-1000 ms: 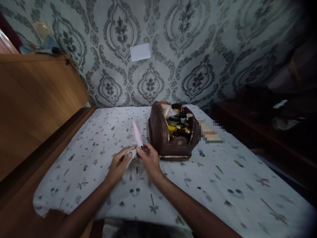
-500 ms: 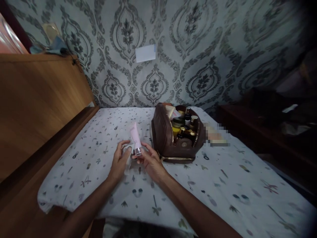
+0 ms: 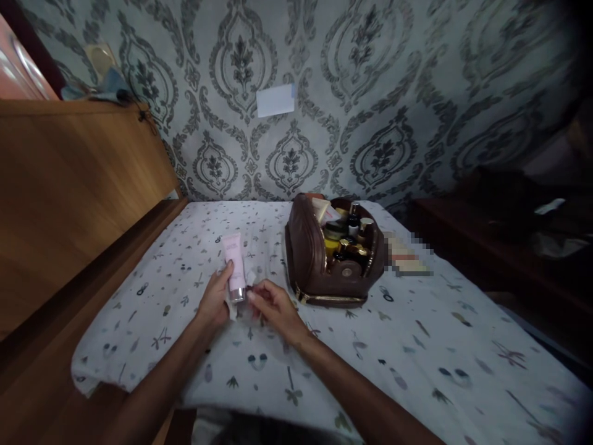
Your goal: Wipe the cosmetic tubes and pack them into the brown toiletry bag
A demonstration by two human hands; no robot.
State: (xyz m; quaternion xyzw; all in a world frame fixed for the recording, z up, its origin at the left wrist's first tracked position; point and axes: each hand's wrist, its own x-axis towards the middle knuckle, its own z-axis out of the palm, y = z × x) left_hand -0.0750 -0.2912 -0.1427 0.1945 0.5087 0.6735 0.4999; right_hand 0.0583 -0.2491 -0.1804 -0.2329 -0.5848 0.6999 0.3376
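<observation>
Left hand [image 3: 215,299] clasps pink tube [image 3: 234,262], silver cap [image 3: 238,295] nearest, above patterned cloth [image 3: 167,281]; right hand [image 3: 277,309], fingers bunched, is just beside the cap, its hold indistinct. Beyond, right: open brown bag [image 3: 304,250] of bottles [image 3: 354,224]; farthest, wallpaper [image 3: 291,162].

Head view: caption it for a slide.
Left hand holding a pink tube beside an open brown bag containing bottles.

- Left hand [image 3: 216,295]: thumb raised, gripping; other fingers mostly hidden.
- Right hand [image 3: 278,309]: just beside, fingers bent, thumb forward; fingertips blurred.
- Both forearms bare, angled inward, hands nearly meeting.
</observation>
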